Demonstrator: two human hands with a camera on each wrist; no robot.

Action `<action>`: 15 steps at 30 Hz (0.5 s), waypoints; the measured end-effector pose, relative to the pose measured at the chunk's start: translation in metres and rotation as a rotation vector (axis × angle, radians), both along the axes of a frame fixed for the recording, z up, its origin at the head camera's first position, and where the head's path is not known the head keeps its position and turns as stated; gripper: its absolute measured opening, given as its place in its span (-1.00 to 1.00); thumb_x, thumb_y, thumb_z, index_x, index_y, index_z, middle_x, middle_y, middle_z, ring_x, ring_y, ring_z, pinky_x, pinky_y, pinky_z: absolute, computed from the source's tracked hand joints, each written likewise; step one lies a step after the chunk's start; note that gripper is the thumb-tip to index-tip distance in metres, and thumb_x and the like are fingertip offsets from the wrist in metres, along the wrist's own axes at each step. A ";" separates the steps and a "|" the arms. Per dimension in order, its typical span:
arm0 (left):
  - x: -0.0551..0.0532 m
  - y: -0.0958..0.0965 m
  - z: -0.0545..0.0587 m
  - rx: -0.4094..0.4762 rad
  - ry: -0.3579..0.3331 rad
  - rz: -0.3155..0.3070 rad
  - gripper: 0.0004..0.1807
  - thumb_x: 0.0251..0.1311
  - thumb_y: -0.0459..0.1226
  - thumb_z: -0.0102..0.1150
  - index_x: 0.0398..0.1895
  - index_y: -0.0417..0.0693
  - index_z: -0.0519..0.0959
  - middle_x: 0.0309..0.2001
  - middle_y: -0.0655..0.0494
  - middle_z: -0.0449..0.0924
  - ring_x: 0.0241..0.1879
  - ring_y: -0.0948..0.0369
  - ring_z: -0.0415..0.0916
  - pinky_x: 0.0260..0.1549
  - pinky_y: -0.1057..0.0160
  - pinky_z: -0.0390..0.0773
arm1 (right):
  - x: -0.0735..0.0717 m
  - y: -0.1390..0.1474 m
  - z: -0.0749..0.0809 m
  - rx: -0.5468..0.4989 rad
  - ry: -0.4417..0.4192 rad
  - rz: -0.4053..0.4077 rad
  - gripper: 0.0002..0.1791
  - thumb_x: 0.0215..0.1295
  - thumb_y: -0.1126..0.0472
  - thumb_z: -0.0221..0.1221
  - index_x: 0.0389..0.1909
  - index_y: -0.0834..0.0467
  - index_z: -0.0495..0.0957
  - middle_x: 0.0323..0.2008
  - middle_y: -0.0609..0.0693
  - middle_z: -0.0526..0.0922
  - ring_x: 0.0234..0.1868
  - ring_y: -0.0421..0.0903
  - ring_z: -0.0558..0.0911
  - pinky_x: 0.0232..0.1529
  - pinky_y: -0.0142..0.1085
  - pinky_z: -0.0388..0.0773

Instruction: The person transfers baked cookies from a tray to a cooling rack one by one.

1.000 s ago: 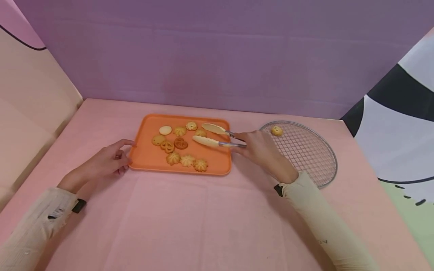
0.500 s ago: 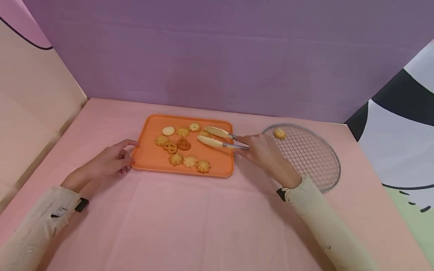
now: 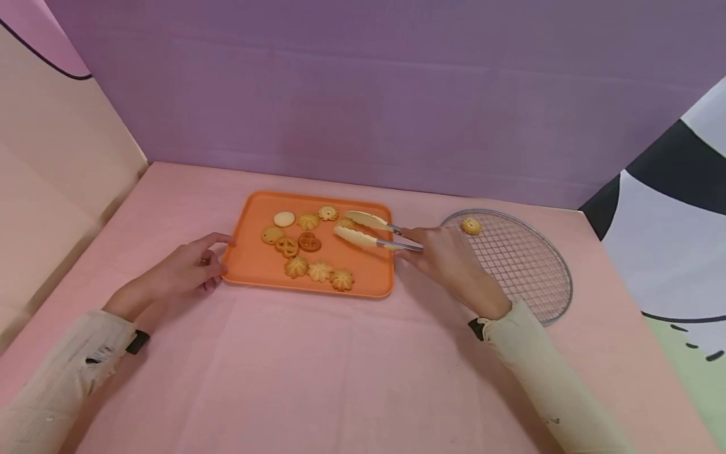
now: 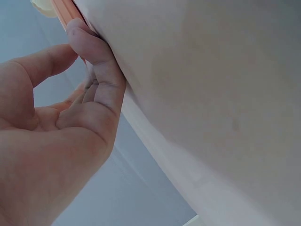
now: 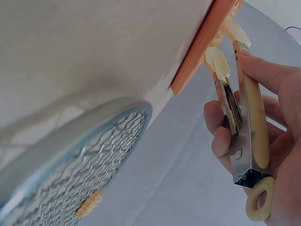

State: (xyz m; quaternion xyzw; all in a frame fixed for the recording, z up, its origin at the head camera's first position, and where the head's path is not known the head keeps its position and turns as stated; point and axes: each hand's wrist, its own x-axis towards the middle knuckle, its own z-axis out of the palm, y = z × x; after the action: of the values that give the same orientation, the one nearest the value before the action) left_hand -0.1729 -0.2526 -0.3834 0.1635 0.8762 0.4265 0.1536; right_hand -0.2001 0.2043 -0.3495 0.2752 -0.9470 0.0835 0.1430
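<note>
My right hand [image 3: 454,261] grips metal tongs [image 3: 391,244] with cream scalloped tips. The tips are spread over the right part of an orange tray [image 3: 368,268], one on each side of a star-ridged cookie [image 3: 345,223], which they partly cover. In the right wrist view, my thumb and fingers lie along opposite arms of the tongs [image 5: 254,122]. My left hand [image 3: 176,274] holds the tray's left edge with index finger and thumb. The left wrist view shows those fingertips at the orange rim [image 4: 66,14], the other fingers curled.
On the tray lie two pretzels, a pale round cookie [image 3: 284,219], a speckled round cookie [image 3: 272,235], a ring cookie [image 3: 328,213] and several star-ridged cookies. Right of it stands a round wire rack [image 3: 524,261] bearing one cookie [image 3: 471,226]. A purple wall rises behind.
The tongs' tips have drawn closer together around the star-ridged cookie. The whole view has shifted slightly; the left hand stays on the tray's edge.
</note>
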 end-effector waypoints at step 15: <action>0.000 0.001 0.002 0.001 -0.032 0.017 -0.41 0.36 -0.42 0.12 0.42 -0.23 0.20 -0.45 -0.02 0.56 -0.53 0.15 0.51 -0.53 0.26 0.60 | 0.013 0.011 0.004 -0.033 0.111 0.039 -0.53 0.12 -0.04 0.44 0.02 0.08 0.71 -0.51 -0.03 0.69 -0.63 -0.11 0.49 -0.68 -0.21 0.38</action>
State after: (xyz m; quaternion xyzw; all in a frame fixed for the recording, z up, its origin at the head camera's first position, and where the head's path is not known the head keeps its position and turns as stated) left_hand -0.1731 -0.2515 -0.3811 0.1493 0.8747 0.4310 0.1639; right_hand -0.1870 0.2153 -0.3453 0.2956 -0.9305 0.0868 0.1982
